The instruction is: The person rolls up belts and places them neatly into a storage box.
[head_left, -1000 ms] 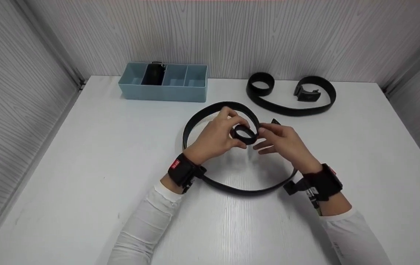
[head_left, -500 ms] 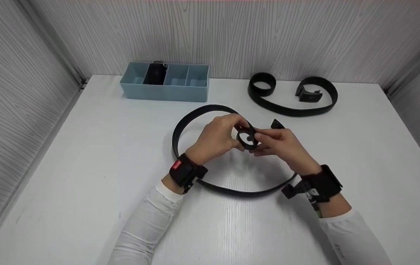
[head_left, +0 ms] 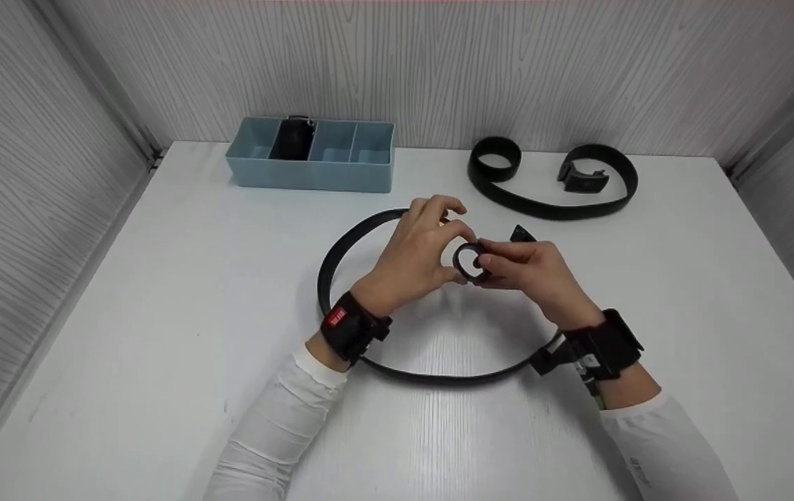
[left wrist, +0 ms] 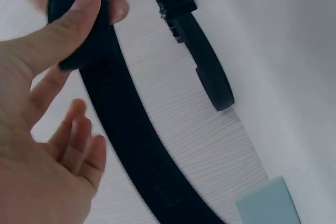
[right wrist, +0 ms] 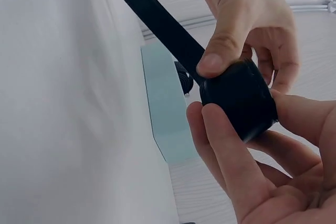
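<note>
A black belt (head_left: pixel 431 380) stands on edge in a wide loop on the table, one end wound into a small coil (right wrist: pixel 239 98) held above the surface. My left hand (head_left: pixel 410 264) pinches this coil from the left between thumb and index finger, its other fingers raised away. From the right, my right hand (head_left: pixel 529 268) pinches the same coil with thumb and fingertips. In the left wrist view, my left thumb lies across the coil (left wrist: pixel 60 9) and the belt strap runs down from it. The belt's other end (head_left: pixel 522 234) shows behind my right hand.
A second black belt (head_left: pixel 550 211), with a dark buckle (head_left: pixel 584 182), lies partly curled at the back right. At the back left stands a blue divided tray (head_left: pixel 313 175), a black rolled item (head_left: pixel 293 139) in one compartment. A wood-grain panel (head_left: pixel 438 69) rises behind the table.
The coil has turned and looks narrower, now more edge-on and slightly lower. The left hand's upper fingers have lifted off. The belt loop has shifted left and toward me.
</note>
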Demonstrator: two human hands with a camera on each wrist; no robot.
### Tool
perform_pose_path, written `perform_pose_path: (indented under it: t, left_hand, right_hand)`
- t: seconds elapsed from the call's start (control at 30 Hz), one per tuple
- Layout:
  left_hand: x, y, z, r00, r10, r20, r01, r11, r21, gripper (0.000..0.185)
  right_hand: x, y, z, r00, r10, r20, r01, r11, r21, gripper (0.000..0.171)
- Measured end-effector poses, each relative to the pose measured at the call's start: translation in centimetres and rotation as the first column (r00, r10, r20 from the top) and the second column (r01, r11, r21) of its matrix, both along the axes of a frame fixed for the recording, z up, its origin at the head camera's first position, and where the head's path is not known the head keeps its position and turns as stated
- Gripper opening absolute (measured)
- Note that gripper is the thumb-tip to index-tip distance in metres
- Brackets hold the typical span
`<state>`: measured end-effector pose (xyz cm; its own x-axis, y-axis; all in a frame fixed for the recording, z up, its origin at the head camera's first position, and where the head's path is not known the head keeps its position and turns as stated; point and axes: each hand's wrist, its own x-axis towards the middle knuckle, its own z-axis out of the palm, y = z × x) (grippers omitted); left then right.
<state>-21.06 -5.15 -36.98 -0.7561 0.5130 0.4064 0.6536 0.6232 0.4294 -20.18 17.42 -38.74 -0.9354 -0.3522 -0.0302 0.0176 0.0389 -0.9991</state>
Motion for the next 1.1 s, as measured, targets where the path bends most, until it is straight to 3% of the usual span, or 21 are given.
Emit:
perform_pose_path:
  t: [0.17, 0.4, 0.5, 0.6, 0.7, 0.83, 1.0, 1.1]
  left_hand:
    - [0.2, -0.5, 0.5, 0.992, 0.076, 0.099, -0.069, 0.994, -0.080, 0.061]
    - [0.1, -0.1, 0.5, 0.990, 0.112, 0.081, -0.106, 0.992, -0.071, 0.050]
    - [0.2, 0.0, 0.5, 0.986, 0.122, 0.117, -0.115, 0.991, -0.066, 0.047]
    - [0.1, -0.1, 0.6, 0.972, 0.113, 0.205, -0.101, 0.992, -0.070, 0.045]
    - [0.0, -0.4, 0.6, 0.948, 0.094, 0.305, -0.080, 0.995, -0.057, 0.040]
    - [-0.1, -0.6, 0.7, 0.918, 0.047, 0.394, -0.058, 0.998, 0.017, 0.033]
    - [-0.2, -0.6, 0.5, 0.891, -0.014, 0.454, -0.049, 0.991, 0.127, 0.028]
    - [-0.1, -0.6, 0.4, 0.897, -0.021, 0.441, -0.048, 0.988, 0.145, 0.025]
  right_hand:
    - [-0.1, 0.0, -0.1, 0.999, -0.018, -0.050, 0.021, 0.998, 0.061, 0.040]
    - [0.0, -0.1, -0.2, 0.990, -0.096, -0.100, 0.104, 0.992, 0.073, 0.041]
    - [0.1, -0.3, -0.2, 0.986, -0.113, -0.122, 0.120, 0.992, 0.047, 0.040]
    - [0.2, -0.6, -0.1, 0.983, -0.118, -0.141, 0.124, 0.992, 0.038, 0.040]
    - [0.5, -0.9, 0.0, 0.982, -0.111, -0.154, 0.119, 0.992, 0.042, 0.040]
    - [0.7, -1.2, 0.1, 0.980, -0.110, -0.168, 0.118, 0.992, 0.036, 0.040]
    - [0.7, -1.2, 0.1, 0.983, -0.108, -0.147, 0.115, 0.992, 0.042, 0.040]
    - [0.6, -1.0, 0.2, 0.991, -0.065, -0.114, 0.076, 0.993, 0.087, 0.041]
